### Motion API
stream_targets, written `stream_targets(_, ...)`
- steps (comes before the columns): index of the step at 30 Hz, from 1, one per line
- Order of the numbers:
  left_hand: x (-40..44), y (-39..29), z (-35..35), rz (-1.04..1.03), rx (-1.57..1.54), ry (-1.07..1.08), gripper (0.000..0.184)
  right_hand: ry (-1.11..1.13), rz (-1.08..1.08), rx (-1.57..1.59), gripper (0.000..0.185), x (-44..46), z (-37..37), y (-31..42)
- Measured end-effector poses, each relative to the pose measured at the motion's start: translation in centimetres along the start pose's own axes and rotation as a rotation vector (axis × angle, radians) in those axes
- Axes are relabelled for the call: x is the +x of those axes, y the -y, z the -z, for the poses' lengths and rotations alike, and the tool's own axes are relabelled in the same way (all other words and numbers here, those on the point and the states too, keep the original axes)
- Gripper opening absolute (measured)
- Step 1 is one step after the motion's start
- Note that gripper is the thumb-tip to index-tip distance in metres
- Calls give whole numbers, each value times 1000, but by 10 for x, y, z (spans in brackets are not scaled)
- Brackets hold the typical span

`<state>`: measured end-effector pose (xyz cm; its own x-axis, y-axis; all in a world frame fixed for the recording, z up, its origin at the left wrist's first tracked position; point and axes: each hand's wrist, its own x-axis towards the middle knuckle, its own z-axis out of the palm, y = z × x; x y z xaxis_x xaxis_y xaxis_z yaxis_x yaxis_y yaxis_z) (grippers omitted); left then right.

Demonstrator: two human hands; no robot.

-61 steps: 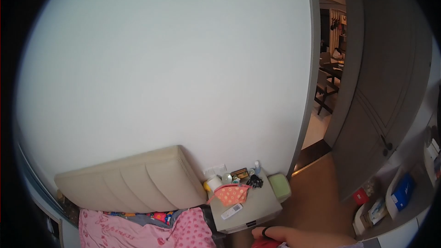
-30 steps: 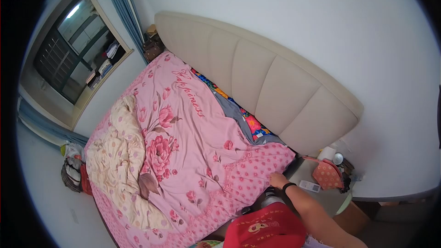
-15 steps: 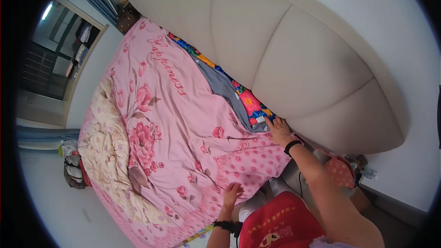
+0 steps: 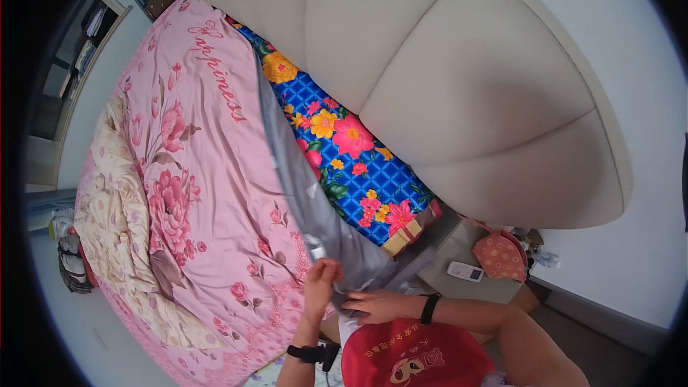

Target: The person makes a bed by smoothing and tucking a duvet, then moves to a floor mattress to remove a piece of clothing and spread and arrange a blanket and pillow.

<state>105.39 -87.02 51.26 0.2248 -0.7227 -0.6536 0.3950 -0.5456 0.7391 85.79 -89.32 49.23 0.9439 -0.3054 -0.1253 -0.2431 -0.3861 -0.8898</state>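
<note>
Head view: left hand (image 4: 320,284) is pinching grey fabric (image 4: 345,242) beside pink bedsheet (image 4: 215,165); right hand (image 4: 376,307) is resting there, fingers spread; this step is seemingly baring the floral mattress (image 4: 347,150), calling next for a two-handed hold.

The bed (image 4: 345,183), blue and flowered where bare, carries a pink sheet (image 4: 222,186), grey cloth (image 4: 290,161) — and, over the pink, a cream quilt (image 4: 118,244).

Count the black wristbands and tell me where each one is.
2: the first wristband is around the wrist behind the left hand; the second wristband is around the wrist behind the right hand. No more are visible.
</note>
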Motion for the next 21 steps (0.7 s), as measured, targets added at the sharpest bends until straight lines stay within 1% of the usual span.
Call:
stream_targets(1, -1, -16, 1, -4, -16, -20, 21, 29, 76, 81, 35, 4, 5, 1)
stream_targets(2, -2, -30, 1, 15, 66, -55, 21, -139, -55, -3, 32, 7, 19, -8)
stream_targets(3, -1, -37, -3, 19, 41, -52, 22, -307, -184, -90, 30, 9, 38, -21)
stream_targets(5, 4, -42, -12, 21, -10, -46, 22, -440, -680, -161, 40, -2, 73, -72)
stream_targets(7, 20, -25, -22, 57, -90, 35, 20, -700, -786, -663, 49, -16, 91, -139)
stream_targets(9, 38, -8, -43, 69, -174, 95, 20, -758, -874, -583, 59, -27, 107, -187)
stream_targets(10, 45, -6, -56, 95, -171, 99, 21, -783, -922, -537, 64, -25, 113, -195)
stream_targets(12, 59, -3, -81, 163, -160, 108, 25, -769, -954, -591, 63, -19, 113, -204)
stream_targets(13, 66, -1, -90, 151, -134, 103, 29, -759, -977, -616, 62, -14, 113, -199)
stream_targets(15, 79, 3, -105, 133, -78, 103, 38, -726, -1015, -564, 56, -7, 117, -180)
stream_targets(16, 87, 5, -112, 111, -53, 70, 46, -715, -1035, -543, 53, -3, 120, -166)
stream_targets(18, 104, 11, -123, 65, -1, 9, 64, -604, -948, -583, 38, 6, 119, -136)
stream_targets(19, 110, 13, -126, 30, -3, -24, 76, -548, -903, -599, 31, 12, 114, -123)
stream_targets(21, 126, 19, -131, -46, -5, -94, 102, -440, -631, -703, 18, 18, 91, -105)
